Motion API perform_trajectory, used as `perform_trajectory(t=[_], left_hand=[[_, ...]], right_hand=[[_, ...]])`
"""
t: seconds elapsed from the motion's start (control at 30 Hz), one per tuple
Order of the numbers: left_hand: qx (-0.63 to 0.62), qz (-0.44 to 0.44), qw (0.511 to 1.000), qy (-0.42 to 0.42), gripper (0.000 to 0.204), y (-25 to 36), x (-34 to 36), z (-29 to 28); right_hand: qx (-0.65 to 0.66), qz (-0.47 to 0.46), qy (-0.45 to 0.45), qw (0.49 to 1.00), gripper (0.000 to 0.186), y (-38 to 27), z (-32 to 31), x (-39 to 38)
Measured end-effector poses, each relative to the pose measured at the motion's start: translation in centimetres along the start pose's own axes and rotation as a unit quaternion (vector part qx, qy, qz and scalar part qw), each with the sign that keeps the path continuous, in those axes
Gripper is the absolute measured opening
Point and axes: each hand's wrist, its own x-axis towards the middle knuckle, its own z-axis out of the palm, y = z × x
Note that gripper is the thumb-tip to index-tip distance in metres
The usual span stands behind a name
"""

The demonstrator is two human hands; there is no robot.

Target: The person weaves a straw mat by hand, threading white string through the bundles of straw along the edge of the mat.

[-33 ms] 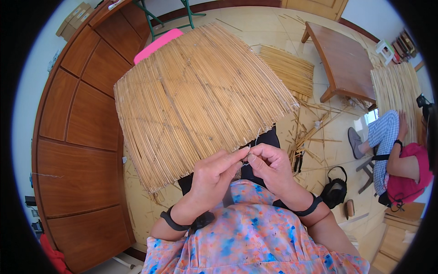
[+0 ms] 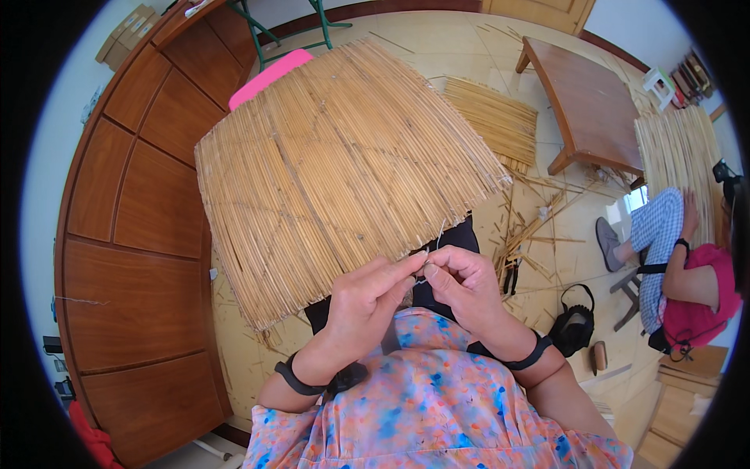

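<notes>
A large mat of straw-coloured reed stalks (image 2: 344,172), laid side by side and bound together, spreads out in front of me. Its near edge reaches my lap. Just off that edge my left hand (image 2: 367,293) and my right hand (image 2: 462,283) meet, fingertips pinched together. Between them runs a thin pale string (image 2: 441,230), which rises from the right fingers to the mat's edge. A short loop of it hangs under the fingertips. The exact spot where the fingers press on the string is partly hidden.
Loose stalks (image 2: 531,227) litter the tiled floor at the right, by a smaller reed mat (image 2: 494,117) and a low wooden table (image 2: 582,102). A black bag (image 2: 574,328) lies near my right elbow. Another person (image 2: 695,289) sits far right, a hand on a mat. Wooden cabinets (image 2: 133,293) line the left.
</notes>
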Motion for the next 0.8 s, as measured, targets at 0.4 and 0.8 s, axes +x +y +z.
perform_trajectory(t=[0.4,0.8], left_hand=[[0.02,0.025,0.999,0.011,0.034,0.2,0.1,0.4],[0.024,0.073,0.996,0.05,0.037,-0.6,-0.3,0.3]], right_hand=[[0.003,-0.018,0.005,1.0,0.013,-0.2,-0.2,-0.4],[0.04,0.019,-0.007,0.999,0.013,0.2,0.2,-0.3]])
